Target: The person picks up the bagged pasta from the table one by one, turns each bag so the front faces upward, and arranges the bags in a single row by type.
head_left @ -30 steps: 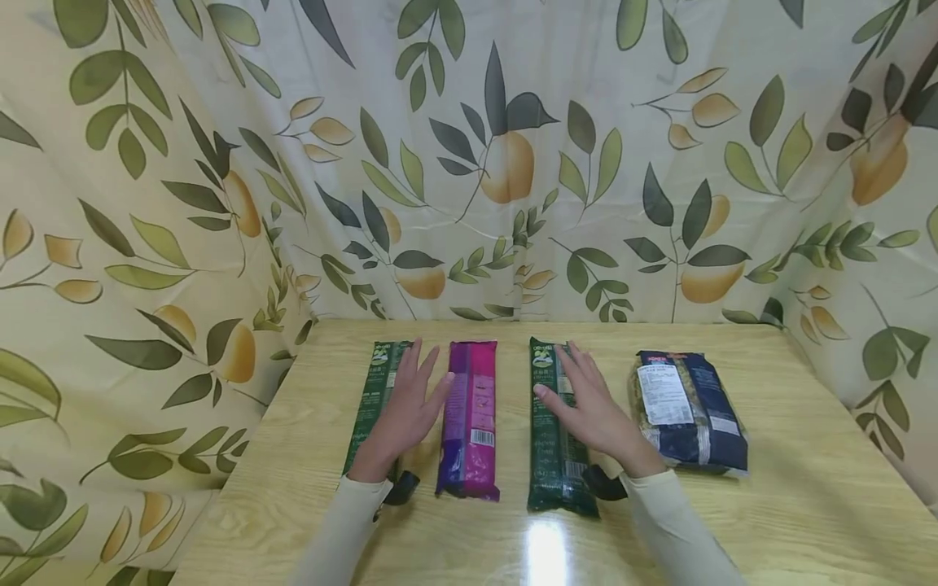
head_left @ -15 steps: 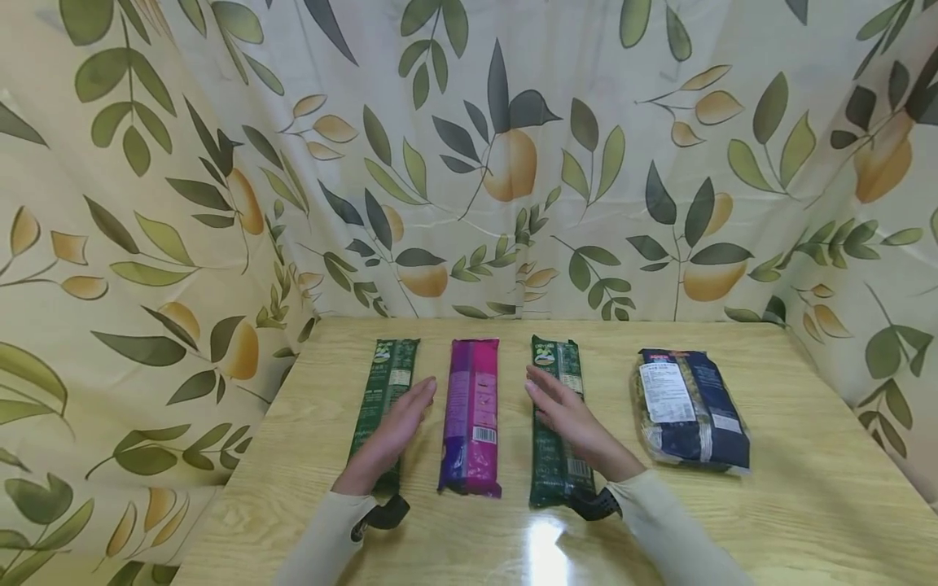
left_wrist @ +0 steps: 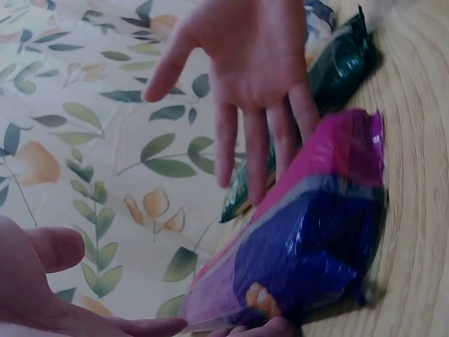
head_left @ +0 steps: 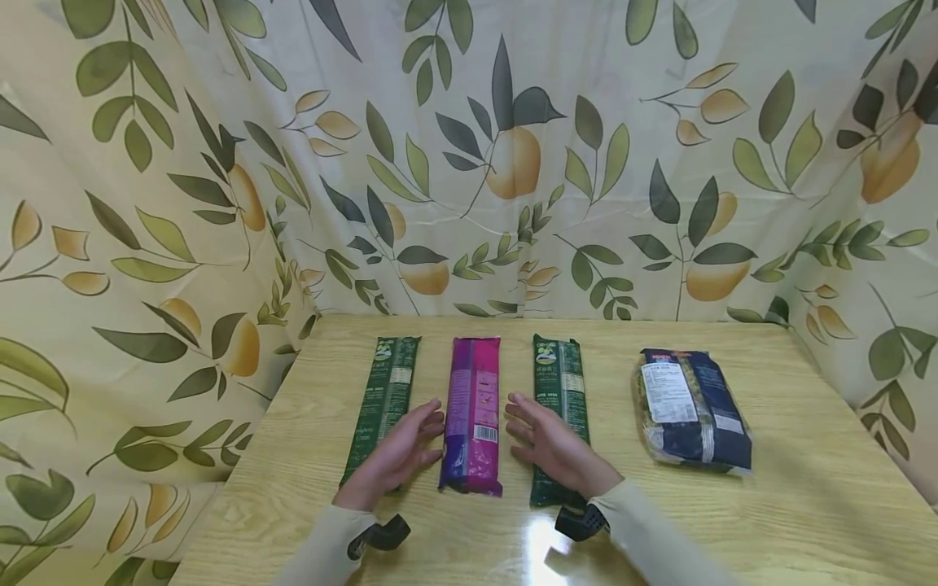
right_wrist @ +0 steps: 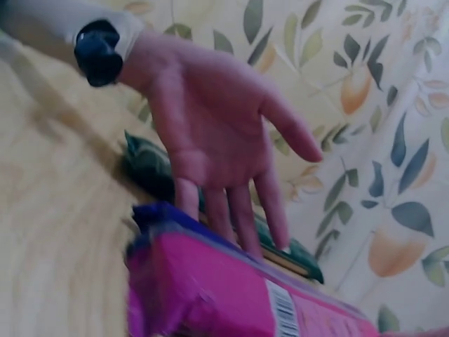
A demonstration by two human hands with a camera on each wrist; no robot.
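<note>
Between my two hands lies a pink and purple packet (head_left: 472,415) with a barcode. My left hand (head_left: 403,446) is at its left side, fingertips right at the edge, palm turned inward. On the other side my right hand (head_left: 550,439) faces it, fingers loosely bent and a small gap from the packet in the head view. Each wrist view shows the opposite palm, fingers spread, beyond the packet. A dark green packet (head_left: 384,391) is partly covered by my left hand, and a second green packet (head_left: 560,374) lies partly under my right hand and forearm.
To the right lies a navy bag (head_left: 721,407) with a white label and a see-through part. Everything rests on a light wooden table (head_left: 806,488). A curtain (head_left: 469,163) with leaves and fruit hangs behind and along both sides.
Both hands have drawn back from above the two green packets and come inward and lower, to either side of the pink and purple packet. The packets have stayed in place.
</note>
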